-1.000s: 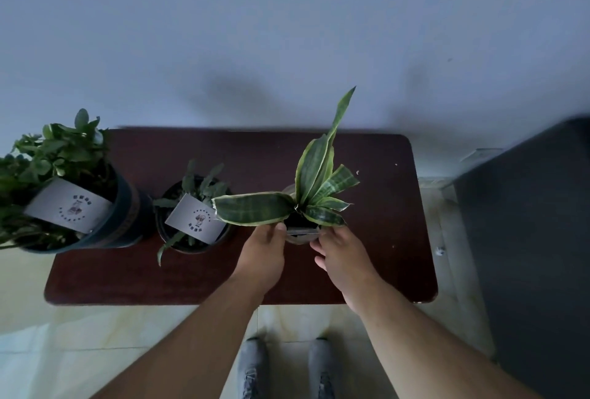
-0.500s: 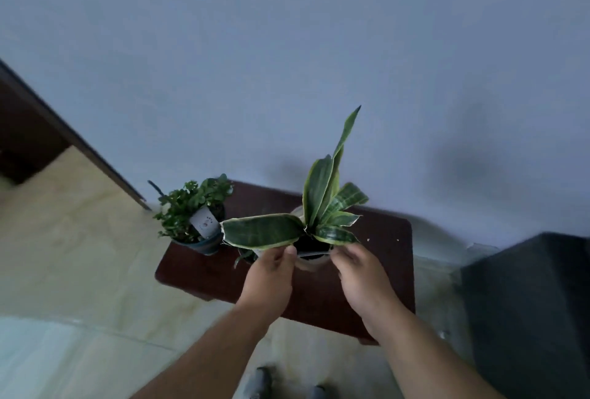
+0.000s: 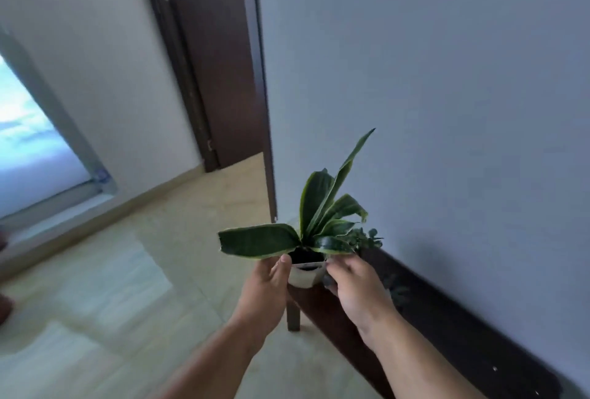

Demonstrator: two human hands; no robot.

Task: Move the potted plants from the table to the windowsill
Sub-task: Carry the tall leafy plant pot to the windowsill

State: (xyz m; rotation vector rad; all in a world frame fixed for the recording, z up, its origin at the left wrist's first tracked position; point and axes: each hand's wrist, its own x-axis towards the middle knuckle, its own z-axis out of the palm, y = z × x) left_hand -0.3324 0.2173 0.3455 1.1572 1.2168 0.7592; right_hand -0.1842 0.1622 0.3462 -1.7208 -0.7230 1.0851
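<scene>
Head view: left hand (image 3: pixel 266 287) and right hand (image 3: pixel 357 290) each grip small pale pot (image 3: pixel 305 275) of green yellow-edged snake plant (image 3: pixel 314 223), held above dark wooden surface (image 3: pixel 447 328).

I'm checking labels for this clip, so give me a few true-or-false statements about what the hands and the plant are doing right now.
1. Both hands hold the pot of the striped-leaf plant. True: the left hand and right hand grip the small pale pot from either side.
2. The pot rests on the table. False: it is held in the air, off the dark table.
3. A window shows at the left. True.
4. The pot has tipped onto its side. False: it is roughly upright, leaves pointing up.
5. Another leafy plant shows behind the held one. True.
</scene>
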